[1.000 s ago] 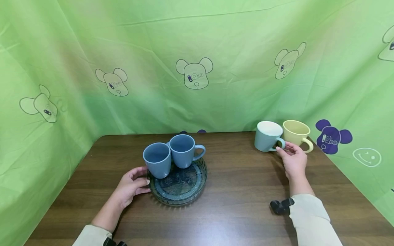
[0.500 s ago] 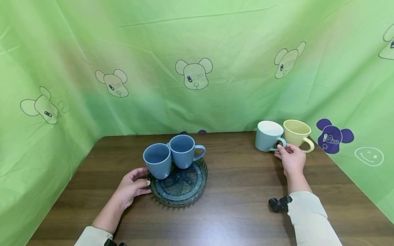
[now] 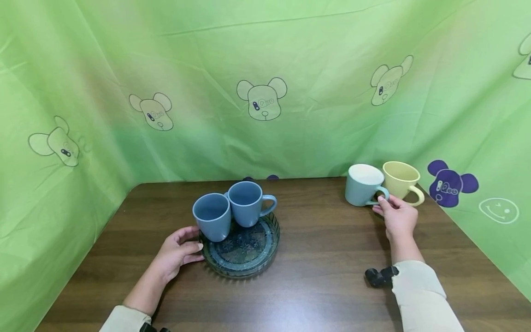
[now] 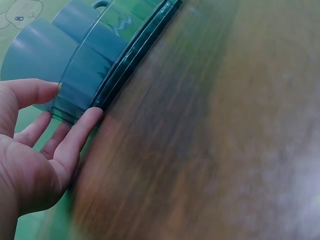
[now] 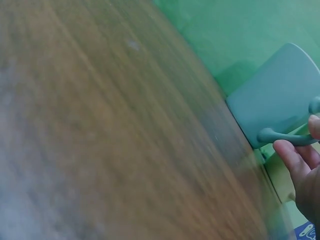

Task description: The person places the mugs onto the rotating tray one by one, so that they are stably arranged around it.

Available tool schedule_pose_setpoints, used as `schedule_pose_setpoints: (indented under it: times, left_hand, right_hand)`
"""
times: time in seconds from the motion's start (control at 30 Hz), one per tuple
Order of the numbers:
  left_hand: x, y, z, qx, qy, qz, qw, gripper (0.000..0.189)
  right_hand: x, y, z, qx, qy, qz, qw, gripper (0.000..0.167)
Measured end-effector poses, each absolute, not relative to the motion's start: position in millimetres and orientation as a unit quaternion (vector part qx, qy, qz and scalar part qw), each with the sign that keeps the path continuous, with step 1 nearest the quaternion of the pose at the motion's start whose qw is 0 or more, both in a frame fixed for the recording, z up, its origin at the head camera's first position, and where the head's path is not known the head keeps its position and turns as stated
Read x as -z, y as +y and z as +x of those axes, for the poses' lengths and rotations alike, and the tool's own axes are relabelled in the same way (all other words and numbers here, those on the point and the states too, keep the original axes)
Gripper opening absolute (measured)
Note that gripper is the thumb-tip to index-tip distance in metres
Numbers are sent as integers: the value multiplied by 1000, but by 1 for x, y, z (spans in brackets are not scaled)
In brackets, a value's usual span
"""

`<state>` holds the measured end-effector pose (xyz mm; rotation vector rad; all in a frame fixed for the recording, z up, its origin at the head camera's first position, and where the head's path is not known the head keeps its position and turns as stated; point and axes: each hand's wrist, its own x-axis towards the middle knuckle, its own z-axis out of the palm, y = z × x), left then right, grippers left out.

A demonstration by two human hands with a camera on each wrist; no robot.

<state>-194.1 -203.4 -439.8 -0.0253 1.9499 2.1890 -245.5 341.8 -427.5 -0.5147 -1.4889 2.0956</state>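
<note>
In the head view two blue mugs, a left one (image 3: 213,219) and a right one (image 3: 246,205), stand on a round glass dish (image 3: 238,266) with a ridged side. My left hand (image 3: 179,251) holds the dish's left edge; the left wrist view has the thumb at the rim and the fingers against the lower side. Toward the back right, my right hand (image 3: 399,219) pinches the handle of a teal mug (image 3: 360,190) with a white inside. Its handle (image 5: 285,137) lies between thumb and fingers in the right wrist view. The mug is upright.
A pale yellow mug (image 3: 400,177) stands right beside the teal one, partly behind my right fingers. The wooden table (image 3: 307,258) ends at the back against a green cloth (image 3: 315,115) with bear-face drawings.
My right thumb has settled on the teal mug's handle, and that mug has shifted very slightly to the right and nearer. The left hand, dish and blue mugs have kept their places.
</note>
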Motion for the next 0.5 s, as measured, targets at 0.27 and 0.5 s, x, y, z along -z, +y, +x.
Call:
schedule_pose_setpoints:
  times: [0.27, 0.5]
  left_hand:
    - [437, -209, -195, -724, 681, 11, 112, 61]
    - [433, -214, -202, -715, 689, 25, 116, 59]
  right_hand:
    - [425, 341, -243, -775, -550, -186, 250, 28]
    - [421, 337, -242, -781, -544, -170, 254, 28]
